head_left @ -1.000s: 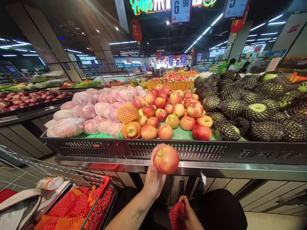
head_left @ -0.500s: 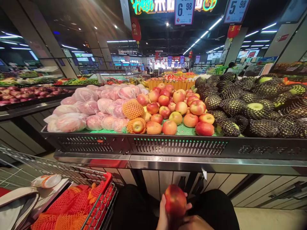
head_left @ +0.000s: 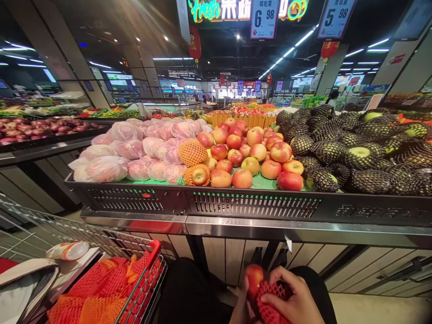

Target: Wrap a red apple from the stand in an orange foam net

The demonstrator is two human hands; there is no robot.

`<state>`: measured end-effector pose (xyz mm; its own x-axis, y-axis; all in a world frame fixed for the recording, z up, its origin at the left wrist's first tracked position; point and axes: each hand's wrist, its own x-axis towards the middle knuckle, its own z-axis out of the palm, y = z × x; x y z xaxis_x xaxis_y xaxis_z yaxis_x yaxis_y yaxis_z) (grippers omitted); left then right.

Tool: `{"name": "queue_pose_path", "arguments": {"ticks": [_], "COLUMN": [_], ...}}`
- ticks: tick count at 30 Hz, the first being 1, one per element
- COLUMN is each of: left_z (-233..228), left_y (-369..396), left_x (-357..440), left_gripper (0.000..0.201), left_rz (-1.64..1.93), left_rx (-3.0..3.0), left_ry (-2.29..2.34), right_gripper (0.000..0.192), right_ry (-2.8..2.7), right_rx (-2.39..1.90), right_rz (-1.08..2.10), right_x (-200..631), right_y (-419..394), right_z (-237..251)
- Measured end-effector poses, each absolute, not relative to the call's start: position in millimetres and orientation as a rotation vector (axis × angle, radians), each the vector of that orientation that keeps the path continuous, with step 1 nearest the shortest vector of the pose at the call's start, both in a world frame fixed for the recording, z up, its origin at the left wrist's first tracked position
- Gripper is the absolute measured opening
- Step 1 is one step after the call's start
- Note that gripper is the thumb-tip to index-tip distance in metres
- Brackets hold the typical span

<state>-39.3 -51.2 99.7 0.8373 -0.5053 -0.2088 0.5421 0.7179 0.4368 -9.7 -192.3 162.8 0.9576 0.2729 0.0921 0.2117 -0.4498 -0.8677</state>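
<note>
At the lower centre of the frame, the left hand [head_left: 243,302] has its grip closed around a red apple [head_left: 254,279], while the right hand's [head_left: 299,297] grip is pinched on a red net sleeve [head_left: 271,298] against the fruit. Above them runs a metal ledge [head_left: 236,227] under a black tray [head_left: 256,206] of loose apples [head_left: 258,152], bagged pink fruit [head_left: 126,151] and black-netted green fruit [head_left: 361,155]. A shopping cart [head_left: 155,247] occupies the lower left, onions [head_left: 43,129] the left edge, and price signs [head_left: 264,20] the top of the dim shop.

Smooth, glossy apple [head_left: 255,275] and matt foam net [head_left: 269,289].
</note>
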Motion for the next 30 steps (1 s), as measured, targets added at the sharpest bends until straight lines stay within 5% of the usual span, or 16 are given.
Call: {"name": "queue_pose_path", "arguments": {"ticks": [4,10,20,30], "left_z": [107.3,101.2,101.6,103.7], "left_y": [-52.0,-37.5,-41.2,-40.0], "left_x": [-45.6,-53.2,-56.3,-57.2], "left_gripper": [0.042,0.062,0.062,0.077], "left_rz": [-0.391,-0.425,-0.511,-0.438], "left_rx": [0.452,0.572,0.484,0.477], "left_ry": [-0.04,-0.092,-0.039,0.045], "right_gripper": [0.023,0.023,0.037,0.027], "right_ry": [-0.45,-0.404,-0.215,-0.246], "right_rx": [-1.981,-1.901,-1.704,-1.138], "right_rz": [-0.016,0.076,0.628,0.509], "right_x": [-13.6,-15.3,-14.2,-0.6], "right_y": [-176.4,-176.3,-218.1,-218.8], "right_z": [164.8,174.5,151.9,126.4]}}
